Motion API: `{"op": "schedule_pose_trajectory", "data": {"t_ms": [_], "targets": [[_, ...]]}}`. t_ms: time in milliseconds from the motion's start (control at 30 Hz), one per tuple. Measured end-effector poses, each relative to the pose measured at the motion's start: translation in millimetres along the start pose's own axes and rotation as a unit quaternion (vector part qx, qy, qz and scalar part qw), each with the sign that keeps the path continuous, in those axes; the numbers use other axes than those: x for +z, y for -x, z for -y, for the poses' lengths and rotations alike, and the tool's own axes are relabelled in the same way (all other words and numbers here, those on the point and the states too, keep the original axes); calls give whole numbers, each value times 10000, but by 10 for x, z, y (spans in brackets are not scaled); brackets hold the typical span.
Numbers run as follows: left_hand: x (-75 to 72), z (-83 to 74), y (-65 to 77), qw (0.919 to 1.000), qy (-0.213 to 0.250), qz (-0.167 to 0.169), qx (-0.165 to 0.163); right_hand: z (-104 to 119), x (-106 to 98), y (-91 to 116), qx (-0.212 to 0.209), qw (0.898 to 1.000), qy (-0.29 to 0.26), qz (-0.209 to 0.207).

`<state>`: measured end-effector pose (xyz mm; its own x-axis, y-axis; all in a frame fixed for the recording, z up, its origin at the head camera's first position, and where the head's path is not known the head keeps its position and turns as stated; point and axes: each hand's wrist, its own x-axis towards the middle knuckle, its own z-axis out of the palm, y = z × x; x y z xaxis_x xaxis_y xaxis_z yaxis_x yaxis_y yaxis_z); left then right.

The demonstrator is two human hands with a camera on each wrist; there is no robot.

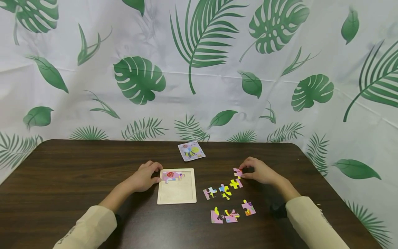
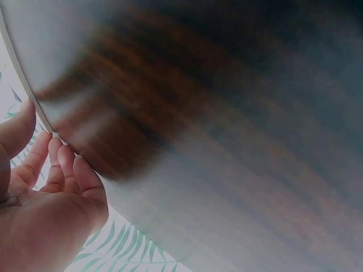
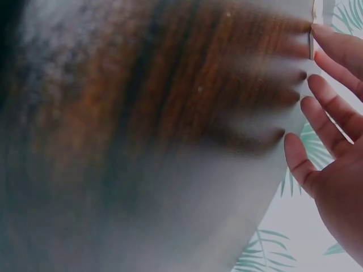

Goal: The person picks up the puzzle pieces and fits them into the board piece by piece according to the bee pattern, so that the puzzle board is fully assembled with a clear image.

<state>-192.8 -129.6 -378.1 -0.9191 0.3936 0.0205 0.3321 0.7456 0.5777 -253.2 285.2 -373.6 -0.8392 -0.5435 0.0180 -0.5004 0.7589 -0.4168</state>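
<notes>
In the head view, my left hand (image 1: 144, 176) rests at the upper left of a pale wooden puzzle tray (image 1: 177, 203), thumb and fingertips touching its left edge. Joined puzzle pieces (image 1: 170, 175) with a red round shape lie along the tray's top. To the right, my right hand (image 1: 258, 171) pinches a pink puzzle piece (image 1: 237, 172) between thumb and forefinger, at table level. Just below it lies a yellow and pink piece (image 1: 235, 183). Only thin edges of the tray (image 2: 20, 71) and the pinched piece (image 3: 311, 44) show in the wrist views.
Between the hands lie several loose pieces, among them a blue and yellow one (image 1: 225, 191) and a pink one (image 1: 248, 208) nearer me. A square bee picture card (image 1: 191, 151) lies at the back of the dark wooden table (image 1: 93, 155). Behind hangs a leaf-print cloth (image 1: 214, 100).
</notes>
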Motion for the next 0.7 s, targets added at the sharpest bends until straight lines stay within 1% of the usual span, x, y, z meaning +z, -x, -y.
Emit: {"op": "schedule_pose_trajectory", "data": {"t_ms": [233,433,700], "targets": [[4,4,-3,10000,-15,7,-6,-34,31,-4,-40,9998,56,-200],[5,10,-5,10000,-6,-2,20,-28,31,0,-124,9996,91,-253],[-2,9,2,10000,38,18,15,-12,32,3,-164,9995,145,-225]]}}
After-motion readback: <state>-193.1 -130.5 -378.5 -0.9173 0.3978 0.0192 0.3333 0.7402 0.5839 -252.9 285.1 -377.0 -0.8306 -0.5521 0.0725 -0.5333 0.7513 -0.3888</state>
